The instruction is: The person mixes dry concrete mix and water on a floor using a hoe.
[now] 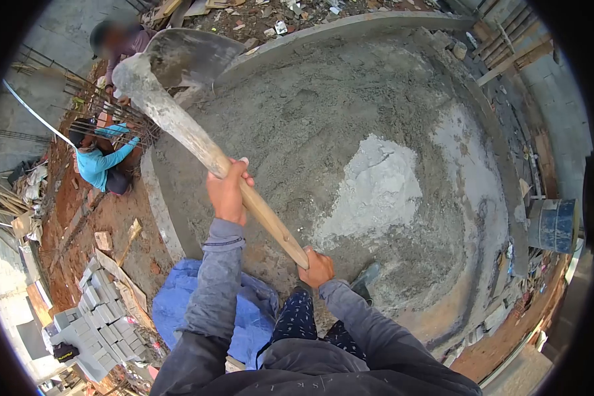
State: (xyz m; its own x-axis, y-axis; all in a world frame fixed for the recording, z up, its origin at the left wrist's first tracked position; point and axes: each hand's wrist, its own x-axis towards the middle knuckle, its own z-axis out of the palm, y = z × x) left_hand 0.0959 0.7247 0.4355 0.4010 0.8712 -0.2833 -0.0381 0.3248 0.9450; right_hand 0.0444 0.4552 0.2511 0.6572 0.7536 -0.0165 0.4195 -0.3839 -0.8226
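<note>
A long wooden handle point(267, 214) runs diagonally across the view, and a broad, mortar-smeared metal blade point(190, 58) is at its upper left end. Around the middle of the handle, my left hand point(230, 193) is closed. Lower down, my right hand point(317, 267) wraps the handle near its bottom end. The blade is raised toward the upper left, over the rim of the mixing area. Grey wet mix point(290, 125) covers the ground beneath the tool, with a pale powder heap point(379, 188) to the right of my hands.
Two people crouch at the left beside rebar, one in a turquoise top point(99, 164). A blue tarp point(178, 294) lies by my legs, and grey blocks point(105, 323) are stacked lower left. At the right stands a blue barrel point(553, 226). A low concrete curb point(160, 204) borders the mix.
</note>
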